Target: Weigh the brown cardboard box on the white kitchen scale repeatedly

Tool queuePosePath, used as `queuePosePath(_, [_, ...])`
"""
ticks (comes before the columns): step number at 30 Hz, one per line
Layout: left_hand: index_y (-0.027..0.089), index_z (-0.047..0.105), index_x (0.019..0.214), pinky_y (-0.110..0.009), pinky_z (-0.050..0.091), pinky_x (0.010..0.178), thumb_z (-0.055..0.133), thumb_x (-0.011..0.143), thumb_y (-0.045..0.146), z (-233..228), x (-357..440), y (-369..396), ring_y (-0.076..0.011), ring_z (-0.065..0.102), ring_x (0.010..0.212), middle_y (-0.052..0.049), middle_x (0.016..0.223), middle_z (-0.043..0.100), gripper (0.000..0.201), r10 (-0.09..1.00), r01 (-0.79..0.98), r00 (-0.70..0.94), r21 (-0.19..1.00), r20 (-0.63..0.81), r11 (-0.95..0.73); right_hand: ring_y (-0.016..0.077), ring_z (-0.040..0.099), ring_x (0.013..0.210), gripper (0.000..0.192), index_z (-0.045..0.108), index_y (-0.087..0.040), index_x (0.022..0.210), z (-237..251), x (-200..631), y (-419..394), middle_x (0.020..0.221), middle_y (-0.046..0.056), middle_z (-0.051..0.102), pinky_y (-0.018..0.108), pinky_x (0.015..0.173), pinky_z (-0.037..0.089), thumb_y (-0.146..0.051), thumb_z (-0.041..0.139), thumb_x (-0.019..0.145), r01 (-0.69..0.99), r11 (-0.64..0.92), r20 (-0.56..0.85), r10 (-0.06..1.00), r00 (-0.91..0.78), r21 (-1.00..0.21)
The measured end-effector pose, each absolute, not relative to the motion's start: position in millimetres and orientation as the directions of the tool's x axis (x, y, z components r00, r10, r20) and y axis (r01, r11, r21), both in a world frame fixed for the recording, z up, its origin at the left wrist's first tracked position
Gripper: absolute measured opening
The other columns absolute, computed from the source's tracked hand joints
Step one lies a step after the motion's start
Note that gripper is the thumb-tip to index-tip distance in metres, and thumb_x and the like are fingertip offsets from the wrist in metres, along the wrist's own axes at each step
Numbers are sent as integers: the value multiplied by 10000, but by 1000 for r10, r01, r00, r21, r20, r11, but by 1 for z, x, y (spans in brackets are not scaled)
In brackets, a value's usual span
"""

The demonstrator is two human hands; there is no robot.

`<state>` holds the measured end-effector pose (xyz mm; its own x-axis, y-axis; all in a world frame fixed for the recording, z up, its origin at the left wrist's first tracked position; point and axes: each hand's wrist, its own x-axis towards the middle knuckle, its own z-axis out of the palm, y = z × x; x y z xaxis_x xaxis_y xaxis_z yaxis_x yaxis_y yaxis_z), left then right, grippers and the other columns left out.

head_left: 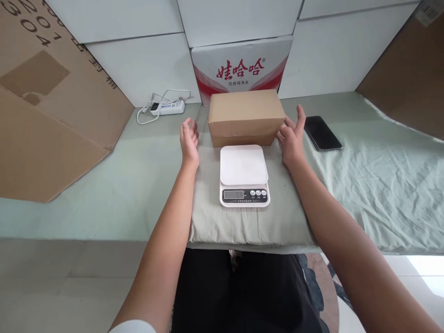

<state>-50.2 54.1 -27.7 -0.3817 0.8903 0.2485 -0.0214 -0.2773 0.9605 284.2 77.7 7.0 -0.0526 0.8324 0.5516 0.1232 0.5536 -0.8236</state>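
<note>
A plain brown cardboard box [245,116] sits just above the middle of the frame on a pale green cloth [374,185] that covers the counter. The box is a closed rectangular block with flat, matte sides and sharp edges, its long side facing the camera; what is inside cannot be seen.

The left hand [189,138] is held open to the left of the box, palm turned toward it and fingers loosely curled, with a clear gap between hand and cardboard. The right hand [292,136] is open too, fingers spread and pointing up, right at the box's lower right corner; whether it touches the cardboard cannot be told. Neither grip is closed on anything.

Just below the box, nearly touching its front edge, lies a white kitchen scale [244,175] with a smooth, rounded square platform, a small grey display and three round buttons. It rests on a folded, padded part of the cloth.

Behind the box stands a white carton [243,64] with red printed characters. A white power strip [168,107] with a looped cable lies at upper left, a dark, glossy phone [322,133] flat on the cloth to the right. A large brown cardboard sheet [52,106] leans at the far left.
</note>
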Motion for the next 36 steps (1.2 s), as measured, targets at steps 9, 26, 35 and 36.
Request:
queuePosePath(9, [324, 691, 1626, -507, 429, 1447, 486, 899, 1076, -37, -23, 57, -353, 468, 1784, -115, 1845, 577, 1066, 936, -62, -279, 969, 212, -238, 400, 606, 1606, 953, 501, -421, 1707, -25, 291, 93, 1768, 53, 634, 663, 1353, 525, -799, 764, 873, 100, 424, 413, 904, -115, -900])
queuePosePath(26, [263, 813, 1406, -510, 518, 1385, 538, 879, 1080, -27, -11, 49, -395, 620, 1670, -146, 1499, 843, 1011, 938, -73, -207, 951, 279, -300, 361, 436, 1778, 969, 503, -436, 1697, -25, 285, 92, 1831, 3, 568, 639, 1505, 373, -689, 802, 811, 130, 442, 430, 896, -113, -887])
queuePosePath(35, [276, 795, 1498, -479, 444, 1426, 553, 931, 1024, -9, -10, 27, -359, 572, 1705, -128, 1641, 765, 969, 864, 51, -229, 891, 449, -450, 349, 282, 1858, 1098, 392, -393, 1800, -8, 275, 67, 1841, 61, 533, 625, 1550, 246, -879, 666, 854, 176, 545, 550, 835, -19, -820])
queuePosePath(36, [278, 797, 1496, -475, 446, 1422, 549, 939, 1018, -7, -9, 22, -359, 576, 1700, -132, 1625, 774, 958, 855, 62, -231, 884, 463, -462, 350, 274, 1861, 1118, 386, -399, 1801, -4, 275, 61, 1847, 59, 523, 619, 1554, 228, -921, 647, 847, 171, 552, 558, 830, -15, -816])
